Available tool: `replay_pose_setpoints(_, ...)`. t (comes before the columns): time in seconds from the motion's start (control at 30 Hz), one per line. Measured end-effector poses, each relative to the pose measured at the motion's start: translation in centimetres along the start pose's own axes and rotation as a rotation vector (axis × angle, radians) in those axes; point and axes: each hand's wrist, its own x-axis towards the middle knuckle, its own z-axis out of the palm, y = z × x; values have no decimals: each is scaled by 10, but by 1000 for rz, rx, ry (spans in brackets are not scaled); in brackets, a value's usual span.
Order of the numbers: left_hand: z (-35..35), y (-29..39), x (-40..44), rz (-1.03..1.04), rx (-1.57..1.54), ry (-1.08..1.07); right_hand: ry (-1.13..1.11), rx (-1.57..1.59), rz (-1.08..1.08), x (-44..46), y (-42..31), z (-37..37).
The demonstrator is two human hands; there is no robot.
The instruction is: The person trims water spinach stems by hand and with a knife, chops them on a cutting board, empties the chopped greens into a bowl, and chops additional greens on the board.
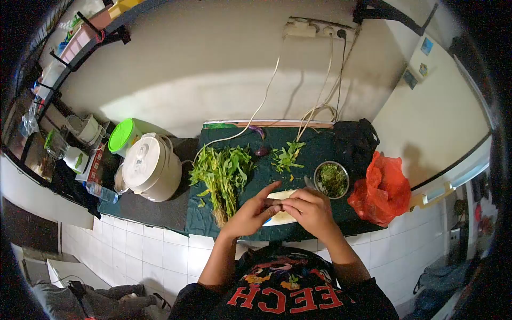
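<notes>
My left hand (253,214) and my right hand (311,209) meet over a white cutting board (277,220). Both are closed, fingertips together around something small that I cannot make out. A bit of blue shows on the board beside my left hand. To the left lies a bundle of leafy greens (221,173) with its roots toward me. Beyond my hands is a small heap of picked leaves (288,156). A metal bowl (348,186) holding chopped greens (332,178) stands right of my right hand.
A red plastic bag (381,189) sits at the table's right edge, near a black bag (356,141). A round purple vegetable (261,152) and a long purple one (257,131) lie at the back. On the left stand a rice cooker (152,165), a green-lidded tub (124,136) and a bottle (101,192).
</notes>
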Motion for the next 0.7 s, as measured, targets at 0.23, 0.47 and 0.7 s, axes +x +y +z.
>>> replay_pose_setpoints(0.23,8,-3,1,142,154,124,-72,-10,119,-2,1,3)
replay_pose_setpoints(0.47,12,-4,8,367,739,283,-74,405,457,-8,11,8)
replay_pose_setpoints(0.7,13,-88,34,374,832,179,-35,848,1064,-66,57,39)
